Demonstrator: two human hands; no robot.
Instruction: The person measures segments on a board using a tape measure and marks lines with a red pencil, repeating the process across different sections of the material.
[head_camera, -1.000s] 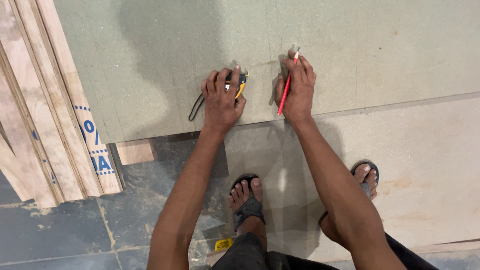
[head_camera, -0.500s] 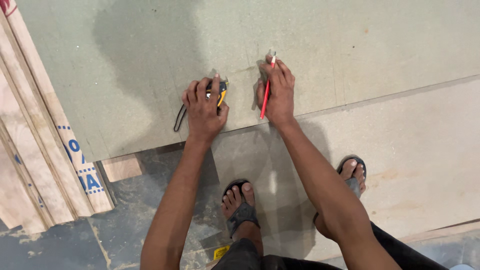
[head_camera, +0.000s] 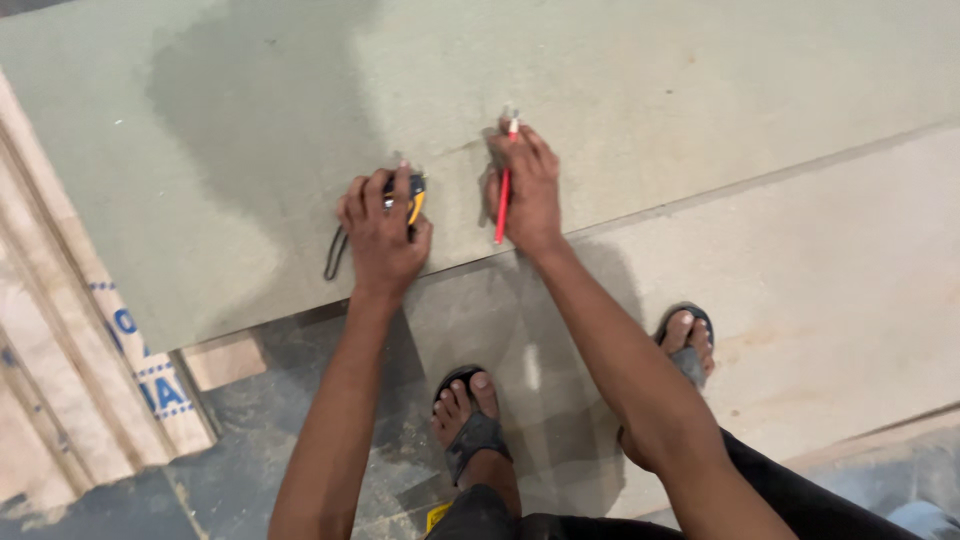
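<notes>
— What fills most of the view?

— A big flat grey-green fibreboard sheet (head_camera: 620, 110), lying over a paler beige board sheet (head_camera: 830, 290) that sticks out beneath it on the right. Both rest low over a dark, dusty concrete floor (head_camera: 110, 510). My guess is the top sheet is stiff but heavy and awkward; I'd lift it by a long edge with both hands apart, since its smooth face gives little to grab.

— And at the left?

— A stack of long pale plywood strips (head_camera: 50, 340) leaning at a slant. One carries a narrow white band with blue lettering (head_camera: 150, 370) along its lower end; beside that sits a short bare wood offcut (head_camera: 225, 358) under the sheet's edge.

— Whose feet?

— The person's own, in dark open sandals: the left foot (head_camera: 468, 415) on the floor, the right foot (head_camera: 688, 340) on the beige board.

— The hands?

— The left hand (head_camera: 385, 235) is curled down over a small yellow-and-black tape measure case (head_camera: 412, 200), pressing it onto the grey-green sheet near its front edge; a black wrist loop (head_camera: 334, 255) trails out to the left. The case should be hard and light, easy to palm. The right hand (head_camera: 530, 185) lies just beside, fingers pinching a slim red pencil (head_camera: 503, 205) with its tip held to the sheet. It is light and thin, best held near the tip.
</notes>
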